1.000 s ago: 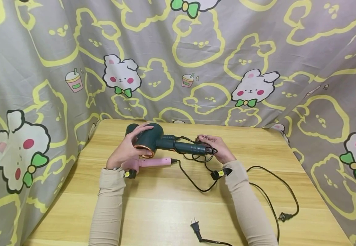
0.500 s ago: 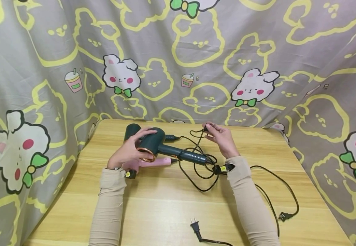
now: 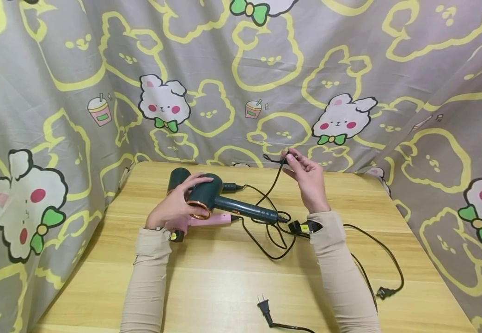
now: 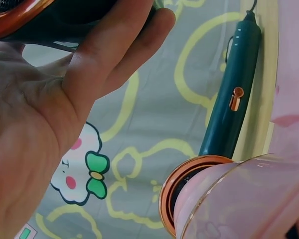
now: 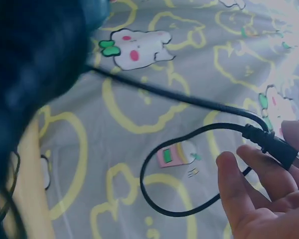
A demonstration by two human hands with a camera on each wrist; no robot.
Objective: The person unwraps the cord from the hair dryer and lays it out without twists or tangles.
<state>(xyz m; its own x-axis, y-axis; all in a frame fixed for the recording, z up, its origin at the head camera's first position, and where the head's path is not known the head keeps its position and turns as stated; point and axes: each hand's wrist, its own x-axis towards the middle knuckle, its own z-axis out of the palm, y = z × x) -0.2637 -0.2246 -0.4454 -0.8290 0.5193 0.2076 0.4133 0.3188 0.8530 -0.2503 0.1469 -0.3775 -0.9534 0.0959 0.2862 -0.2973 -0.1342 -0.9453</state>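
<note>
Fingers and thumb of my left hand (image 3: 170,208) grip the barrel of a dark green hair dryer (image 3: 205,190) with a copper rim, its handle pointing right. At the far right of the table my right hand (image 3: 312,185) is raised, pinching a black two-prong plug (image 5: 280,149) between thumb and fingers. The cord (image 5: 179,97) hangs from the plug in a small loop and runs down toward the dryer's handle end. A second dark green hair dryer (image 4: 234,84) lies behind the left hand. Nearer the body, partly under that hand, lies a pink hair dryer (image 3: 210,220).
Two more plugs lie on the wooden table (image 3: 224,277): a black plug (image 3: 263,305) at the front and another plug (image 3: 385,293) at the right. Black cords (image 3: 271,256) cross the middle. A patterned curtain (image 3: 216,106) surrounds the table.
My right hand has risen and moved right with the plug, drawing the cord out of its coil near the handle. The held dryer's handle end has dipped slightly; the left hand keeps its grip.
</note>
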